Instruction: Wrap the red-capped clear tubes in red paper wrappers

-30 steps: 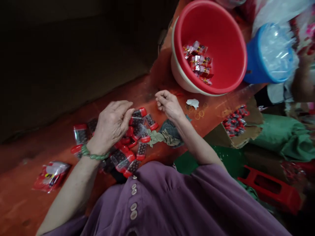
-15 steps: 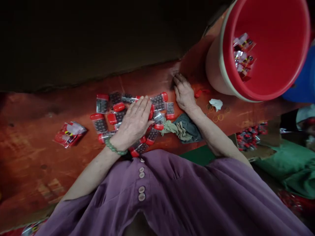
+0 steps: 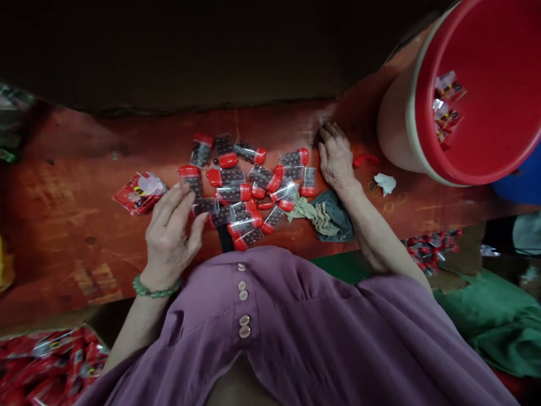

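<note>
Several small clear plastic bottles with red caps and dark beads inside lie scattered on the red tabletop. My left hand, a green bead bracelet at its wrist, is at the pile's left edge. Its thumb and fingers are apart, the fingertips beside a red-capped bottle. Just beyond those fingers lies a stack of red printed packets. On the right, my right hand rests on the table with loosely bent fingers and nothing visible in it. Its fingertips are partly in shadow.
A big red-lined bucket holding several packets stands at the right. Near my right forearm are crumpled cloths, a white scrap and rubber bands. A box of red packets sits lower left. A dark panel borders the far side.
My left hand has moved off the middle of the bottles to their left edge, uncovering them. The right hand stays on the table. The camera view has shifted left.
</note>
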A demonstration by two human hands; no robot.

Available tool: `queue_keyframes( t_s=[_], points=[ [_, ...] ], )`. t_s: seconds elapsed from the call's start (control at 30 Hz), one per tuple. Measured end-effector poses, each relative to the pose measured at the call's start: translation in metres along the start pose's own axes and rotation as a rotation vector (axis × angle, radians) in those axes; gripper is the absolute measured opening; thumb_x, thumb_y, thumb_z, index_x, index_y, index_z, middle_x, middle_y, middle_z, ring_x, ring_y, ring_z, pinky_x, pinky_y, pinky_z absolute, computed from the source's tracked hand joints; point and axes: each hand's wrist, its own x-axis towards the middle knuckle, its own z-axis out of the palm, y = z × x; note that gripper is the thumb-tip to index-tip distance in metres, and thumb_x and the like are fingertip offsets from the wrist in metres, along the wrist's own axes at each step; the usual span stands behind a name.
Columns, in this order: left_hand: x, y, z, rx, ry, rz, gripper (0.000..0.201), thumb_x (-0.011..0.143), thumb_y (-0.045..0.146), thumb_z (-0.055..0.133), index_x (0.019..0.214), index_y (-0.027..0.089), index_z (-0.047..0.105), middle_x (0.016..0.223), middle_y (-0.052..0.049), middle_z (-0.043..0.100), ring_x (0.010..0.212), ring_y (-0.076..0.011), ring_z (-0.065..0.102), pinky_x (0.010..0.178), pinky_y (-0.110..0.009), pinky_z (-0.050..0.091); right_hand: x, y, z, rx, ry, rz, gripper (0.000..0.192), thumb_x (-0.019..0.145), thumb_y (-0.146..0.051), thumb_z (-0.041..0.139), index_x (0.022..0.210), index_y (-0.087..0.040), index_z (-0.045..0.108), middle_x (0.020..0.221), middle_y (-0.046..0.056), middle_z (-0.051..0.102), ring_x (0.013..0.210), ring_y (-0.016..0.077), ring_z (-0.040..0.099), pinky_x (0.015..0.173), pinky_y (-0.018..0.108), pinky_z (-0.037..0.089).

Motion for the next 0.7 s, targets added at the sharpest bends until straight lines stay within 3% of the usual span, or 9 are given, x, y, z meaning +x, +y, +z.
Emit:
queue_keyframes(
  t_s=[0.1,0.23,0.37,0.57,0.7],
  points=[
    [-0.017,-0.001,-0.002,0.01,0.0,-0.028,0.055,0.093,0.02,0.063,0.145,0.026,0.048,0.14,-0.009,0.06,0.132,-0.0308,0.056,0.109,-0.052,0.052,0.002,-0.001,-0.002,0.001,-0.016,0.006,0.047,0.104,-0.039,0.029,0.142,-0.022,0.049,0.152,0.013,0.049,0.147,0.0285,0.037,0.12,0.059,0.031],
    [-0.033,-0.006,-0.005,0.013,0.016,-0.065,0.047,0.096,0.022,0.059,0.142,0.023,0.052,0.143,-0.009,0.058,0.135,-0.0303,0.053,0.111,-0.052,0.051,0.003,-0.005,-0.005,-0.037,-0.011,0.002,0.047,0.102,-0.034,0.03,0.141,-0.017,0.051,0.151,0.014,0.05,0.146,0.0286,0.039,0.12,0.057,0.031],
    [-0.042,-0.018,-0.009,0.048,0.104,-0.063,0.044,0.093,0.022,0.062,0.136,0.024,0.056,0.141,-0.01,0.06,0.133,-0.0317,0.055,0.107,-0.055,0.053,0.003,-0.007,-0.004,-0.067,0.0,0.006,0.045,0.103,-0.031,0.029,0.141,-0.02,0.05,0.151,0.011,0.05,0.146,0.0265,0.039,0.119,0.056,0.032],
    [-0.048,-0.03,-0.012,0.062,0.132,-0.086,0.038,0.094,0.023,0.06,0.132,0.021,0.058,0.141,-0.01,0.059,0.134,-0.0318,0.053,0.107,-0.058,0.052,0.003,-0.004,-0.004,-0.044,0.055,-0.038,0.055,0.106,-0.047,0.02,0.138,-0.019,0.053,0.147,0.012,0.055,0.142,0.025,0.041,0.118,0.052,0.034],
    [-0.051,-0.027,-0.01,0.028,0.169,-0.106,0.037,0.092,0.022,0.063,0.129,0.025,0.061,0.138,-0.009,0.061,0.131,-0.0316,0.056,0.105,-0.057,0.052,-0.008,-0.037,-0.029,0.018,0.19,-0.088,0.051,0.105,-0.051,0.026,0.133,-0.021,0.057,0.139,0.011,0.06,0.135,0.0247,0.048,0.113,0.051,0.041]
  ],
)
